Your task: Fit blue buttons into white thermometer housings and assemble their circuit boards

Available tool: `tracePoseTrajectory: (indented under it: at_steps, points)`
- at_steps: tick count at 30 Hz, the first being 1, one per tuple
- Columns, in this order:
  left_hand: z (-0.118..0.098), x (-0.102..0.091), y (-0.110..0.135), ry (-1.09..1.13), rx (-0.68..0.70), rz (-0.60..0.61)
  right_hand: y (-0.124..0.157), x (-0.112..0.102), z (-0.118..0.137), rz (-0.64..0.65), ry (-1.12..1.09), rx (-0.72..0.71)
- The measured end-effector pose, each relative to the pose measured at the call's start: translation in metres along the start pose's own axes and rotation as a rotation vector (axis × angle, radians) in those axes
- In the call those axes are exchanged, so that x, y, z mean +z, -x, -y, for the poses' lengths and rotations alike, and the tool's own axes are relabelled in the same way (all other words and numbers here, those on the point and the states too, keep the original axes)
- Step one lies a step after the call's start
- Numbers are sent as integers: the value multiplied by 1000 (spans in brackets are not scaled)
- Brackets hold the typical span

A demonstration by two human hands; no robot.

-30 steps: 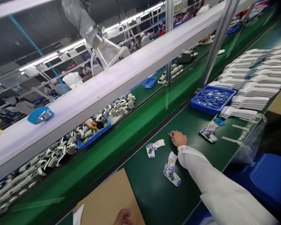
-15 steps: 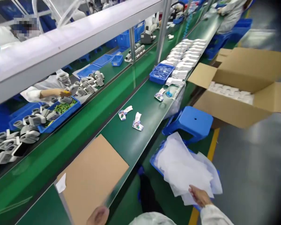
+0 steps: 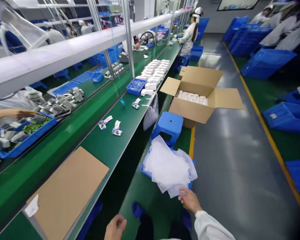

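Beside the blue stool, a stack of thin white sheets (image 3: 167, 165) lies loosely over a blue crate (image 3: 146, 172) on the floor. My right hand (image 3: 190, 199) is closed on the near corner of the sheets, thumb and fingers pinching the edge. At the bottom of the view my left hand (image 3: 115, 227) hangs just off the bench edge, its fingers curled in, with nothing visible in them. A brown cardboard sheet (image 3: 70, 193) lies flat on the green bench to its left, a torn white scrap (image 3: 32, 206) at its corner.
A blue stool (image 3: 168, 125) and an open carton (image 3: 192, 110) holding white pieces stand beyond the crate. Small white parts (image 3: 117, 128), a blue tray (image 3: 136, 86) and rows of white pieces (image 3: 155, 71) lie along the bench (image 3: 95, 140). Co-workers sit farther off.
My view has swung right and up, bringing in more of the aisle. My left hand has moved from the cardboard's edge to beside the bench. My right hand stays at the sheets' corner.
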State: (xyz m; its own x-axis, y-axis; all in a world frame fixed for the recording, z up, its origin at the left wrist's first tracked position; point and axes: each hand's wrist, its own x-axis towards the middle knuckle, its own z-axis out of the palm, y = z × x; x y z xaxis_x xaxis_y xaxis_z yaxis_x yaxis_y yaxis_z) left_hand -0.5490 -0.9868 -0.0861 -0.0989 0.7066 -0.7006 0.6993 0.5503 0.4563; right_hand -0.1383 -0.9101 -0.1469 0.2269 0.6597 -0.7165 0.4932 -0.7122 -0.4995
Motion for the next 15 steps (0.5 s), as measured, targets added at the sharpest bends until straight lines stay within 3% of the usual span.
tracePoseTrajectory:
  at_steps: [4, 7, 9, 12, 13, 15]
  points:
    - [-80, 93, -79, -140, 41, 73, -28, -82, -67, -47, 76, -8]
    - [-152, 187, -174, -205, 128, 21, -105, -127, -125, -76, 144, 30]
    - [-201, 256, -252, -215, 179, -96, -183, -134, -162, -76, 180, 31]
    - [-259, 347, -378, -193, 176, -336, -308, -126, -215, -31, 229, -19]
    - [-269, 368, -417, -180, 153, -401, -346, -122, -231, -19, 254, -42]
    - [-270, 393, -477, -143, 63, -509, -407, -120, -259, -14, 319, -79]
